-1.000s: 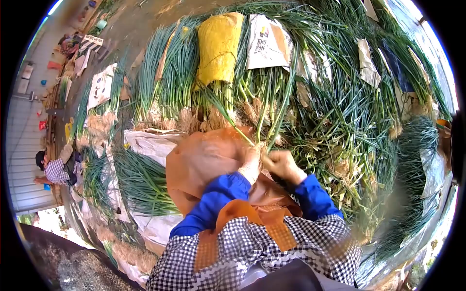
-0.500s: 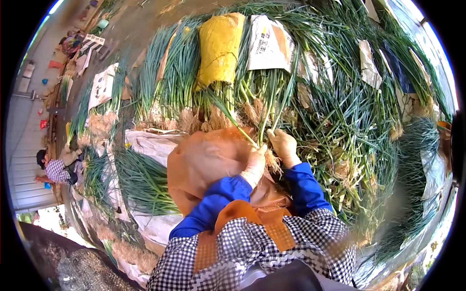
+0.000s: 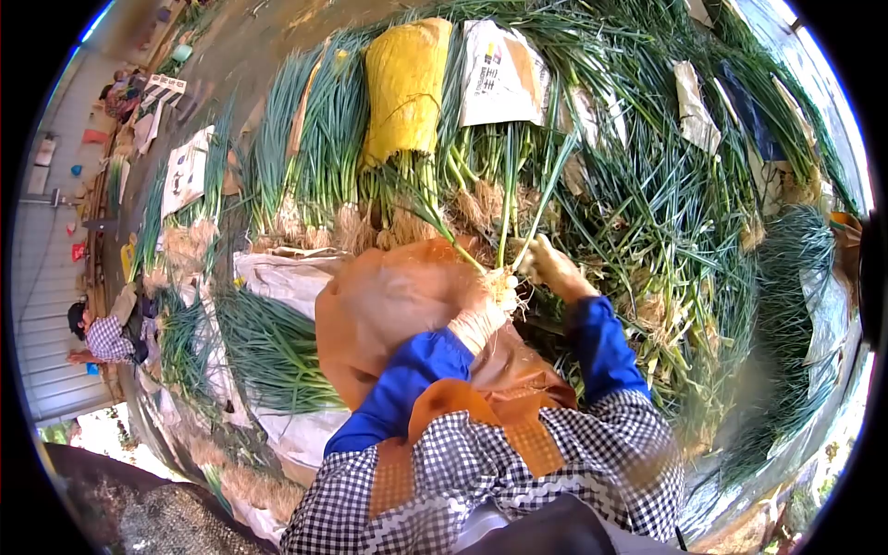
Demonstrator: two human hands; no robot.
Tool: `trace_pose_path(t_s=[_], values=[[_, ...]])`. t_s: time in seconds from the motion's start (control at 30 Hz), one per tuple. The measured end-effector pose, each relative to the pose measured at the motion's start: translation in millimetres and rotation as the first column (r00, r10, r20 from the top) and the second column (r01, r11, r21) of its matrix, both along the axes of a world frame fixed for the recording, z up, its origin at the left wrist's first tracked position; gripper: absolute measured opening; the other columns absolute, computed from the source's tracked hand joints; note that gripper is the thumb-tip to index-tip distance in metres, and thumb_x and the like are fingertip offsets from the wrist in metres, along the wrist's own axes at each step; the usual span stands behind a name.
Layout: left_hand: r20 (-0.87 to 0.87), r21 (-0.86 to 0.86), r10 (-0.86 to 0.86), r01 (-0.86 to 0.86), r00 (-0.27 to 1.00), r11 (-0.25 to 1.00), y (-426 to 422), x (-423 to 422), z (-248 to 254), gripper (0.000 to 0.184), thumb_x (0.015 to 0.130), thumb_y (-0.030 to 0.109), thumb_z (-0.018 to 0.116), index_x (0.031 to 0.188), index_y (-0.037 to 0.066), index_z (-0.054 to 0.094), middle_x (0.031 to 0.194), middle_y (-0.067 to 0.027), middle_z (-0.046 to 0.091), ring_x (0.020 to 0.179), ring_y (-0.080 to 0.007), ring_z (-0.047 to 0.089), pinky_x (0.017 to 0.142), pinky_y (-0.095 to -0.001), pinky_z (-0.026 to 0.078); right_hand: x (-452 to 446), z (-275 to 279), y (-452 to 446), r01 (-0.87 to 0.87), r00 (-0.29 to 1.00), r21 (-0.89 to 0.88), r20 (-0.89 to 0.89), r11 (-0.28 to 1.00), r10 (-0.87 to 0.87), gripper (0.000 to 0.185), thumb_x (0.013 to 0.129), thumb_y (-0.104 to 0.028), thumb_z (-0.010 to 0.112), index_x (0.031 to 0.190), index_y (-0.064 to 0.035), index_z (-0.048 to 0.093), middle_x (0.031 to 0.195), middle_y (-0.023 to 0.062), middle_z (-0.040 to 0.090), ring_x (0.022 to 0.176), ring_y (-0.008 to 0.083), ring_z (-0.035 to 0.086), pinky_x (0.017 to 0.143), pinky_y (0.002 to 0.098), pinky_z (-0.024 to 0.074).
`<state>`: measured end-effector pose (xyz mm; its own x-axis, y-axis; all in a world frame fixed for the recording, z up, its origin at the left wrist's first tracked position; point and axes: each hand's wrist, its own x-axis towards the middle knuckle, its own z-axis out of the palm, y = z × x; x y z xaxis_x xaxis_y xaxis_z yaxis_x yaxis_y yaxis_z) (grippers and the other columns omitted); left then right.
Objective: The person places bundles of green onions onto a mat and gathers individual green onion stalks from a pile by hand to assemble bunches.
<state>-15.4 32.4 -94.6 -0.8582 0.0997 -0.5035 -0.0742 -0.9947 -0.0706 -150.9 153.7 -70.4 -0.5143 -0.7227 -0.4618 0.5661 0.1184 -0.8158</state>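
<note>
My left hand (image 3: 483,307) is closed around the root ends of a few green onions (image 3: 505,227), above my brown apron (image 3: 388,294). Their pale roots (image 3: 502,285) stick out about the fingers, and the stalks fan away from me. Just to the right, my right hand (image 3: 557,268) has its fingers curled together beside the rightmost stalk. Whether a leaf or stalk is between those fingertips cannot be made out.
Bundled green onions (image 3: 324,157) lie beyond my hands, some under a yellow sack (image 3: 404,88) and a white printed sack (image 3: 499,79). Loose onions and trimmings (image 3: 638,305) are heaped at right. More onions (image 3: 277,347) rest at left. A person (image 3: 106,338) sits far left.
My right hand has shifted slightly right and its wrist has turned. The left hand has tilted, bringing the roots up over its fingers. The held stalks are spread a little wider.
</note>
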Motion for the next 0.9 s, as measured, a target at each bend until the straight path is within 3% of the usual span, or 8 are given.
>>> trace_pose_path(t_s=[0.17, 0.23, 0.3, 0.43, 0.57, 0.7, 0.8, 0.9], values=[[0.365, -0.314, 0.111, 0.010, 0.924, 0.949, -0.3, -5.0, -3.7, 0.014, 0.089, 0.020, 0.044, 0.085, 0.007, 0.050, 0.059, -0.0018, 0.047, 0.041, -0.0123, 0.043, 0.032, -0.0214, 0.030, 32.9, -24.8, -69.4, 0.313, 0.912, 0.099, -0.311, 0.945, -0.269, 0.041, 0.091, -0.038, 0.047, 0.076, -0.0034, 0.063, 0.056, -0.0024, 0.051, 0.046, 0.0074, 0.045, 0.044, 0.0231, 0.0360], [0.381, -0.366, 0.132, 0.018, 0.915, 0.931, 9.1, -3.3, 1.0, 0.018, 0.090, 0.021, 0.044, 0.080, 0.007, 0.050, 0.055, -0.0011, 0.046, 0.040, -0.0125, 0.044, 0.031, -0.0208, 0.030, 31.6, -24.2, -66.8, 0.402, 0.387, 0.428, -0.881, 0.810, 0.273, 0.042, 0.087, -0.043, 0.050, 0.066, -0.0069, 0.058, 0.054, 0.0094, 0.056, 0.048, 0.0245, 0.056, 0.046, 0.0324, 0.0431], [0.381, -0.513, 0.053, 0.164, 0.923, 0.843, 13.0, -5.2, -0.7, 0.023, 0.091, 0.024, 0.044, 0.076, 0.008, 0.051, 0.051, -0.0001, 0.044, 0.038, -0.0121, 0.042, 0.032, -0.0225, 0.032, 29.7, -19.1, -68.3, 0.339, 0.345, 0.591, -0.802, 0.732, 0.487, 0.042, 0.085, -0.045, 0.050, 0.064, -0.0097, 0.058, 0.057, 0.0133, 0.056, 0.051, 0.0299, 0.056, 0.045, 0.0354, 0.0431], [0.258, -0.274, 0.191, -0.118, 0.947, 0.955, 1.3, 2.8, -34.0, 0.020, 0.092, 0.024, 0.041, 0.081, 0.012, 0.053, 0.059, -0.0002, 0.049, 0.047, -0.0132, 0.048, 0.037, -0.0254, 0.037, 43.4, -0.9, -40.7, 0.210, 0.222, 0.319, -0.936, 0.924, 0.272, 0.043, 0.084, -0.035, 0.057, 0.051, -0.0077, 0.055, 0.047, 0.0109, 0.051, 0.042, 0.0236, 0.052, 0.041, 0.0333, 0.0404], [0.055, -0.207, 0.140, -0.126, 0.989, 0.970, -6.5, -2.4, -38.0, 0.016, 0.091, 0.024, 0.039, 0.086, 0.014, 0.050, 0.062, 0.0007, 0.047, 0.046, -0.0143, 0.044, 0.037, -0.0248, 0.034, 32.1, 83.0, 37.0, -0.087, 0.926, 0.236, -0.338, 0.968, 0.166, 0.036, 0.081, -0.037, 0.062, 0.065, -0.0044, 0.062, 0.054, 0.0063, 0.058, 0.049, 0.0168, 0.053, 0.050, 0.0314, 0.0436], [0.049, -0.168, 0.051, -0.042, 0.998, 0.985, -8.6, -0.1, -4.8, 0.016, 0.091, 0.026, 0.039, 0.086, 0.014, 0.048, 0.057, 0.0028, 0.039, 0.045, -0.0109, 0.040, 0.036, -0.0232, 0.031, -42.8, -2.5, 88.2, 0.174, 0.417, 0.964, -0.259, 0.204, 0.871, 0.045, 0.082, -0.050, 0.055, 0.088, -0.0068, 0.065, 0.074, 0.0085, 0.066, 0.062, 0.0224, 0.063, 0.057, 0.0325, 0.0495], [0.017, -0.100, 0.027, -0.026, 0.999, 0.995, -5.7, -4.0, 13.1, 0.015, 0.091, 0.028, 0.041, 0.088, 0.015, 0.047, 0.058, 0.0029, 0.040, 0.044, -0.0109, 0.038, 0.036, -0.0227, 0.031, -19.6, 12.9, 13.5, 0.023, 0.862, 0.381, -0.476, 0.924, 0.174, 0.045, 0.085, -0.046, 0.052, 0.105, -0.0063, 0.059, 0.087, 0.0081, 0.062, 0.081, 0.0152, 0.058, 0.068, 0.0284, 0.0444], [0.129, -0.259, -0.096, 0.127, 0.987, 0.958, -3.9, -10.5, 40.1, 0.017, 0.092, 0.032, 0.043, 0.098, 0.019, 0.051, 0.055, 0.0043, 0.039, 0.042, -0.0088, 0.037, 0.036, -0.0213, 0.031, -12.5, -32.3, -50.8, -0.037, 0.972, 0.032, -0.231, 0.999, 0.043, 0.039, 0.091, -0.038, 0.046, 0.106, -0.0046, 0.058, 0.081, 0.0002, 0.060, 0.068, 0.0073, 0.050, 0.062, 0.0220, 0.0421]])
